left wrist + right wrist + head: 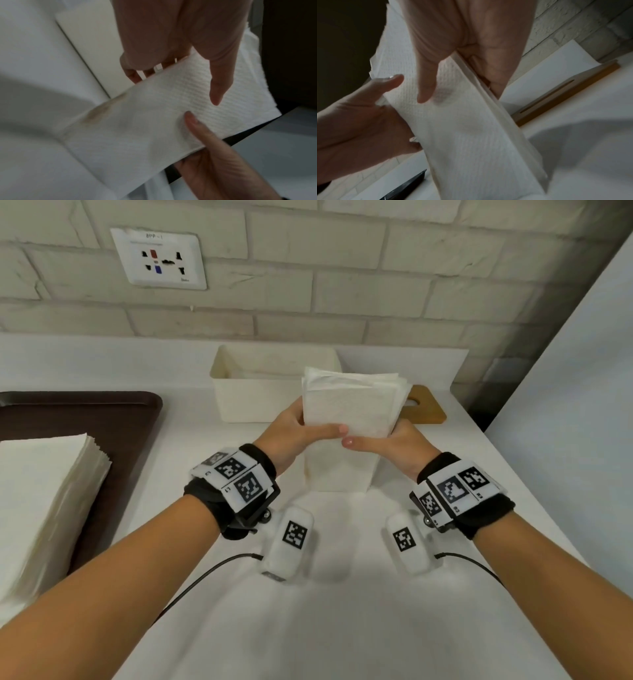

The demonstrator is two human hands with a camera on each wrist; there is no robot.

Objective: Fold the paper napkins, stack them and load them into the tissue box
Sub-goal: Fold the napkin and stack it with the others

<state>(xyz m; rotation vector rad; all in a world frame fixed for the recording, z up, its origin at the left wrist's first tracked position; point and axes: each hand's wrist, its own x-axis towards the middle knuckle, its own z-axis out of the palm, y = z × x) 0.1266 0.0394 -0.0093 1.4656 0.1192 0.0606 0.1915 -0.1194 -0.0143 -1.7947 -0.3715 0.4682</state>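
A thick stack of folded white napkins (352, 405) stands upright in front of the open white tissue box (239, 402), and its lower end reaches down to the table. My left hand (301, 429) grips its left edge and my right hand (385, 440) grips its right edge. Both thumbs lie across the near face, with the fingers behind. The left wrist view shows the stack (154, 121) with a brownish mark near one edge, under my left thumb (219, 81). In the right wrist view, my right thumb (426, 86) presses the stack (471, 128).
A dark brown tray (85, 412) at the left carries a tall pile of unfolded napkins (44, 491). The box's wooden lid (426, 409) lies flat behind my right hand. A brick wall with a socket plate (159, 258) rises behind, and a white panel (565, 371) closes the right side.
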